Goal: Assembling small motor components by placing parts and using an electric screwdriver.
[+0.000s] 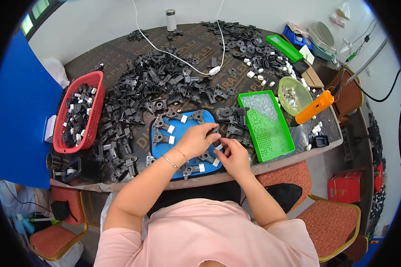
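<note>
Over the right side of a blue mat (162, 151), both my hands meet at one black plastic part with a white block (217, 145) at its end. My left hand (195, 141) has its fingers closed round the black part. From the other side, my right hand (235, 156) pinches near the white block, and its fingertips partly hide the piece. Around the hands lie several similar black parts with white ends, such as a black bracket (159, 138) on the mat's left and another bracket (189, 170) near its front edge.
A large heap of black plastic parts (160, 75) spreads behind the mat. To the left stands a red basket (101, 95) of mixed pieces. At right are a green tray (254, 133) of small clear pieces, a yellow-green bowl (308, 100) and an orange electric screwdriver (314, 108). A white cable (178, 55) crosses the table.
</note>
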